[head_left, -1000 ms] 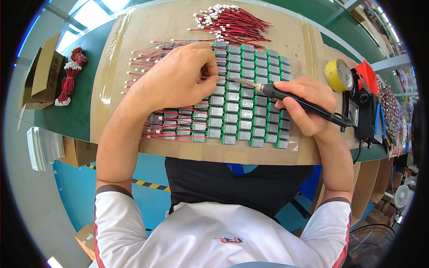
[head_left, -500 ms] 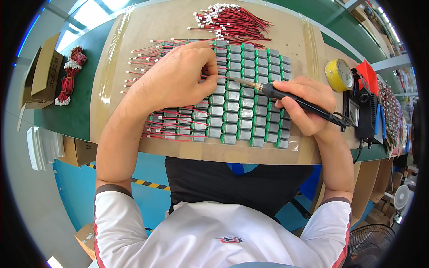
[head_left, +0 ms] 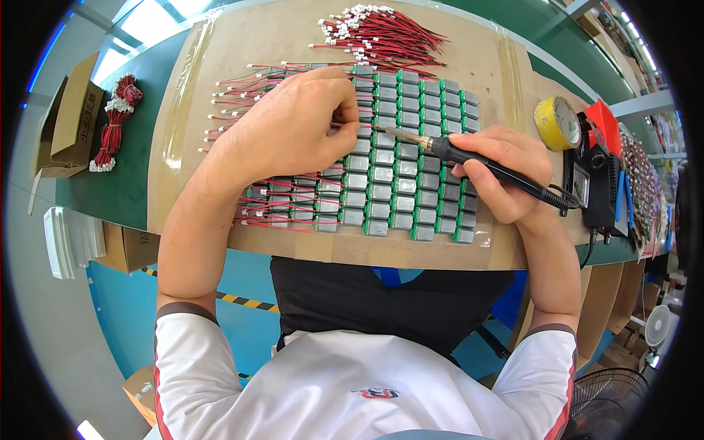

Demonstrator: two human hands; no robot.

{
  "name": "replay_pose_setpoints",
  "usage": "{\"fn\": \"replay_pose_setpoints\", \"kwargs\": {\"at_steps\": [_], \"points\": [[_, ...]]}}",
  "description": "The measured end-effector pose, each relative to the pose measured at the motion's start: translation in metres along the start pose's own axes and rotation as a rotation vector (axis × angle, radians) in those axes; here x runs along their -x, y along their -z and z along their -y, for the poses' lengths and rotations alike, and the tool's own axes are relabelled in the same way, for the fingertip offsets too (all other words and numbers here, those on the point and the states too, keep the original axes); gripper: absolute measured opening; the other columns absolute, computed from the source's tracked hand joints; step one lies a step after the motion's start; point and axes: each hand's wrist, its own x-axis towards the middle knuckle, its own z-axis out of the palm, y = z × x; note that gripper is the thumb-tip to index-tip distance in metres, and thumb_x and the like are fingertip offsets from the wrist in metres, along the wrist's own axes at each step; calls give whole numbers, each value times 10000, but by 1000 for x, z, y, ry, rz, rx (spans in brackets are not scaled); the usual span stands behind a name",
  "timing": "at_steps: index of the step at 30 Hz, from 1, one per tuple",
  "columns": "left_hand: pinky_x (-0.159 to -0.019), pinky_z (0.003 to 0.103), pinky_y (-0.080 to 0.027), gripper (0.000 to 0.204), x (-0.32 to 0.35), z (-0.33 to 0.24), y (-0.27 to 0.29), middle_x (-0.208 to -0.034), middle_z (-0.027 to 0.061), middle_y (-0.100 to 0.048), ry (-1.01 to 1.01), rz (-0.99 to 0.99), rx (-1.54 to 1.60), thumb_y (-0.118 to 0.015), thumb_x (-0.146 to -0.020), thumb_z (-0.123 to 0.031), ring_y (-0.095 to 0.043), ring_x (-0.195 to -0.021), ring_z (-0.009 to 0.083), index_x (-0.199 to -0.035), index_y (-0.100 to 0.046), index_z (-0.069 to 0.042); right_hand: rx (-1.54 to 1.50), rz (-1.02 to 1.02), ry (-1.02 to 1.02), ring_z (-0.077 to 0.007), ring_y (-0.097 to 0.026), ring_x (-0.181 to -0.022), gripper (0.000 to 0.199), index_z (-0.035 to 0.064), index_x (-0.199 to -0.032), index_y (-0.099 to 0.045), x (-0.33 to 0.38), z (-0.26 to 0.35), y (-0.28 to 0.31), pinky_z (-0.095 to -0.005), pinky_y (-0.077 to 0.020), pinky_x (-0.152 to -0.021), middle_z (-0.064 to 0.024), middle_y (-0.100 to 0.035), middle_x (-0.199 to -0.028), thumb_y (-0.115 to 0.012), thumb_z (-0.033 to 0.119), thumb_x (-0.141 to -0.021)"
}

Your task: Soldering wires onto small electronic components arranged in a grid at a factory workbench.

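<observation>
Hardly anything has moved since the earlier frames: both your hands and the iron stay where they were, with only a very slight drift of the whole view. At far left, an open cardboard box (head_left: 71,136) stands on the green table (head_left: 136,194), and just right of it lies a tied bundle of red leads (head_left: 112,136) with white connectors. Next comes the cardboard sheet (head_left: 257,37), bearing staggered columns of grey blocks (head_left: 378,175) with green edges; thin red and black leads trail from the left-hand columns. Your left hand (head_left: 312,121) reaches over those columns, thumb and forefinger together on a thin red wire (head_left: 366,127) that runs out toward the iron's tip, above the blocks. Whether the tip touches the wire or a block, you cannot tell from this view. Beyond the blocks lies a loose pile of red and black leads (head_left: 396,40). Your right hand (head_left: 510,169) has its fingers clamped around the black handle of the soldering iron (head_left: 447,149), which points left. Farther right are a yellow tape roll (head_left: 555,123) and a black soldering station (head_left: 601,192).
</observation>
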Motion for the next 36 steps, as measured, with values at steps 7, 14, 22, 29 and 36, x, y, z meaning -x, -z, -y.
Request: {"fn": "replay_pose_setpoints", "kwargs": {"at_steps": [7, 14, 22, 29, 36], "points": [[-696, 358, -524, 100, 0, 0, 1, -873, 115, -608, -6, 1, -7, -699, -843, -38, -612, -747, 253, -863, -626, 26, -9, -7, -8, -237, -713, -675, 286, -86, -1111, -770, -1, 2, 1, -320, -545, -599, -122, -738, -753, -722, -1, -842], [-701, 362, -527, 100, -1, 1, 0, -876, 119, -614, -9, 2, -10, -698, -841, -39, -617, -753, 259, -863, -628, 28, -11, -8, -3, -231, -706, -667, 287, -90, -1113, -768, 0, 0, 1, -313, -539, -592, -124, -738, -751, -720, -3, -843], [-685, 340, -520, 103, -1, 0, -1, -871, 108, -607, 3, 11, -5, -704, -845, -42, -602, -728, 226, -865, -631, 27, -3, -17, -8, -219, -708, -664, 286, -89, -1121, -767, 1, 1, 2, -309, -543, -592, -120, -739, -750, -715, 2, -855], [-688, 338, -522, 100, 2, -1, 1, -873, 110, -609, -2, 11, -13, -705, -850, -42, -604, -730, 227, -868, -634, 26, 23, -59, -39, -191, -718, -669, 273, -83, -1145, -762, 0, 5, 2, -289, -541, -593, -110, -743, -756, -716, -12, -885], [-693, 340, -528, 99, -2, -2, 1, -882, 109, -618, 17, 23, -2, -707, -858, -45, -613, -737, 227, -871, -642, 28, 61, -116, -29, -177, -707, -650, 274, -71, -1161, -760, -3, -1, 0, -284, -532, -589, -112, -744, -766, -712, -37, -894]]}}
